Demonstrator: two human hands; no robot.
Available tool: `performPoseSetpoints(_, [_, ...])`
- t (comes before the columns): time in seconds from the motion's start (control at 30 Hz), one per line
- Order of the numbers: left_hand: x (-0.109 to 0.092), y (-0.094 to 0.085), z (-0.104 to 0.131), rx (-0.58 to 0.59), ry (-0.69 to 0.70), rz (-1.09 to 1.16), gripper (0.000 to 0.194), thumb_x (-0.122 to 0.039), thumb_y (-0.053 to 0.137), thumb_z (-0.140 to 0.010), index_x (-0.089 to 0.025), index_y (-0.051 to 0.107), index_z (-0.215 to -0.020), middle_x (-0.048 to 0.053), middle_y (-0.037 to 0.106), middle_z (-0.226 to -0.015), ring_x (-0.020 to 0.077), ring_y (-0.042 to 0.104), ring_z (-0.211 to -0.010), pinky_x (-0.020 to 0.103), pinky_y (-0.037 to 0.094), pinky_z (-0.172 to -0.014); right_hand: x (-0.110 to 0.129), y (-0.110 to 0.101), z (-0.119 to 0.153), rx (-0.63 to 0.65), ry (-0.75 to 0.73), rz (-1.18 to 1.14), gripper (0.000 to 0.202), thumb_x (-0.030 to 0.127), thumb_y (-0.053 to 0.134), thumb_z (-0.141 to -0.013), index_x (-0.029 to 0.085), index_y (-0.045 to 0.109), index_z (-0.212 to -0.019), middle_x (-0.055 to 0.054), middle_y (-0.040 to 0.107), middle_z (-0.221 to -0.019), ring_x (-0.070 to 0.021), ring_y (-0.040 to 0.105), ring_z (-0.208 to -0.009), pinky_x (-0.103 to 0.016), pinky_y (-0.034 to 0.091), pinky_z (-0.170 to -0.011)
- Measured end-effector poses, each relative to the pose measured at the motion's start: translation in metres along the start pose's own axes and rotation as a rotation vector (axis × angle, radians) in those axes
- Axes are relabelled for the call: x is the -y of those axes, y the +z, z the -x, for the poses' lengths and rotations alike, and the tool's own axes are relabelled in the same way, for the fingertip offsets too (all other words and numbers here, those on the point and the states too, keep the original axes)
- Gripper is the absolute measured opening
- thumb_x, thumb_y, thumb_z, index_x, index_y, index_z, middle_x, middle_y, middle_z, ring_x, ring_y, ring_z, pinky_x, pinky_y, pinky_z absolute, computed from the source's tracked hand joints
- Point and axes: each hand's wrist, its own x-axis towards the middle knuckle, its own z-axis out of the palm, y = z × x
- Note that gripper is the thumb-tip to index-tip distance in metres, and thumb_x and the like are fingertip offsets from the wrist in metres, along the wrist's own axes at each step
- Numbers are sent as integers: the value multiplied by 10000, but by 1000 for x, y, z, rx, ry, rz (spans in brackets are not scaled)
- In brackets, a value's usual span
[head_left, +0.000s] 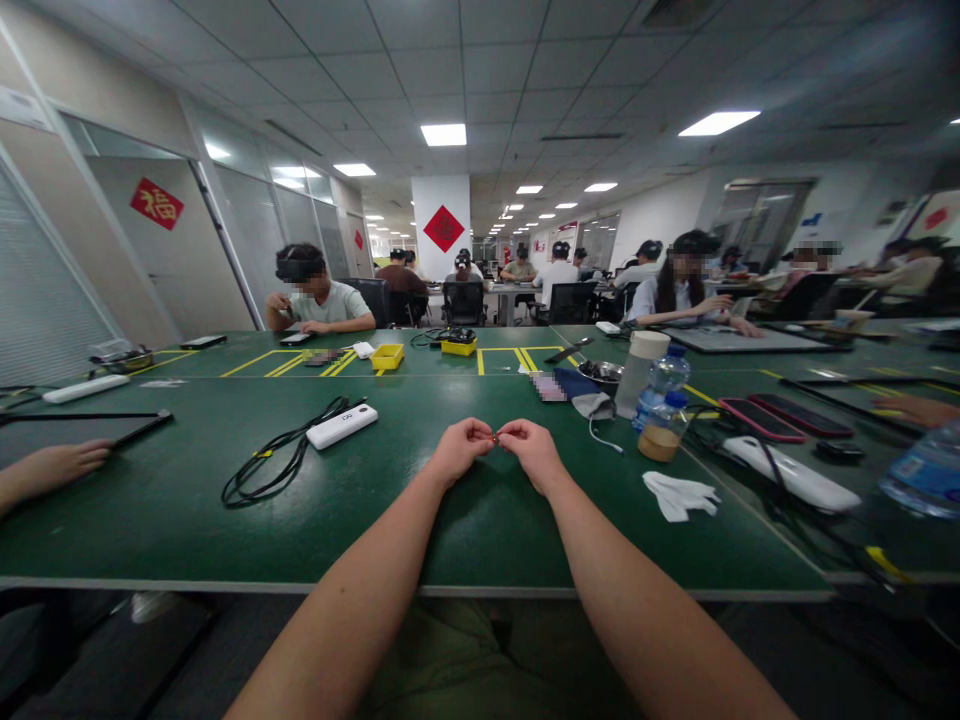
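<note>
Both of my hands meet above the green table [390, 540], fingertips nearly touching. A tiny reddish object [495, 438] shows between them, too small to make out. My left hand [461, 450] is closed in a pinch at the object's left side. From the right, my right hand [531, 452] pinches at the same spot, thumb and index finger together. To the left of my hands lies a white power strip [343, 427] with a coiled black cable [274, 465]. A white cloth or glove [679, 495] lies to the right.
Bottles [660, 428], a pale tumbler [641, 365] and a metal bowl [600, 372] stand right of my hands. Two phones [761, 418] and another power strip [791, 475] lie farther right. Yellow trays [388, 357] sit ahead. Another person's hand [79, 458] rests at left; people sit opposite.
</note>
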Motion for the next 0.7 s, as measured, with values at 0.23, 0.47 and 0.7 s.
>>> performPoseSetpoints(0.23, [3, 0, -1, -10, 8, -49, 227, -158, 688, -663, -131, 605, -872, 19, 630, -744, 103, 585, -653, 223, 462, -629, -2, -2, -1, 41, -40, 99, 211, 310, 635, -662, 150, 655, -798, -52, 686, -748, -168, 619, -687, -289, 472, -665])
performPoseSetpoints(0.47, [4, -1, -1, 0, -3, -75, 223, -132, 670, -669, -135, 611, -884, 23, 633, -757, 108, 593, -674, 223, 468, -638, -2, -2, -1, 48, -30, 102, 214, 299, 638, -655, 147, 669, -802, -49, 690, -739, -166, 619, -680, -291, 467, -666])
performPoseSetpoints(0.7, [2, 0, 0, 94, -48, 123, 390, -79, 681, -651, -129, 593, -1028, 68, 659, -895, 123, 623, -765, 253, 482, -728, 4, 0, 0, 87, 40, -8, 248, 251, 573, -692, 143, 698, -876, -55, 701, -777, -149, 597, -658, -274, 456, -623])
